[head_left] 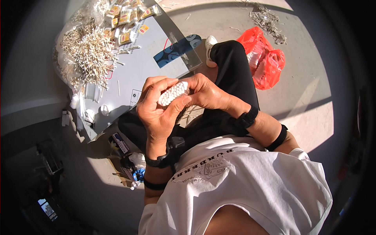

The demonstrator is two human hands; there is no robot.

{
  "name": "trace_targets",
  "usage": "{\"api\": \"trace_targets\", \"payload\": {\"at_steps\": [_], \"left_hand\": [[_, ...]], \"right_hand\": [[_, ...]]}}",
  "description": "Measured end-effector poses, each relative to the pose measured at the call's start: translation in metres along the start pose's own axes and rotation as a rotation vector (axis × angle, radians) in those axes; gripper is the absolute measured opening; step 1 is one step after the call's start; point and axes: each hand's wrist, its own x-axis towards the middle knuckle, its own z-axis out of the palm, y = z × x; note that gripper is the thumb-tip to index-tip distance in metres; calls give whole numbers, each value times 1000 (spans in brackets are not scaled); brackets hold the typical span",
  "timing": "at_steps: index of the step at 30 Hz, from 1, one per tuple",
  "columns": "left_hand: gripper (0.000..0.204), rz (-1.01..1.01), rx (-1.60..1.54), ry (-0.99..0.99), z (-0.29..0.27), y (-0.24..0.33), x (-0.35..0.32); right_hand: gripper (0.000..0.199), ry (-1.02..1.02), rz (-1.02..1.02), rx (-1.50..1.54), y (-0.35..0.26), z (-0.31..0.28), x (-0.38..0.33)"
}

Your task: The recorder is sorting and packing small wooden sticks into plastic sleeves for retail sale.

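Observation:
A tight bundle of cotton swabs [173, 94] sits between my two hands, its packed white tips facing up. Around its left side my left hand [152, 107] is closed, thumb along the lower edge. My right hand [205, 92] pinches the bundle's right end between thumb and fingers. Most of the swab sticks are hidden below the tips and behind my hands. Beyond my left hand, a big heap of loose cotton swabs [88, 55] spills from a clear plastic bag [62, 64] onto a grey tabletop [137, 62]. One single swab [119, 88] lies apart from the heap.
Several small clear packs with yellow labels [125, 16] lie at the table's far end. A blue patterned strip [177, 51] is near its right edge. On the floor are a red plastic bag [270, 70] with white contents, scattered scraps [268, 21] and a box of odds and ends [127, 166].

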Motion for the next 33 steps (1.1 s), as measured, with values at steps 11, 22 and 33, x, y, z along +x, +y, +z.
{"api": "trace_targets", "payload": {"at_steps": [11,22,33], "left_hand": [[35,190,80,-21,-1,-4,-6],[32,189,138,-52,-15,0,-8],[37,195,141,-45,-4,12,0]], "right_hand": [[24,0,-35,-69,-3,-3,-1],[27,21,-113,-135,-7,0,0],[19,10,-112,-73,-4,4,0]]}}
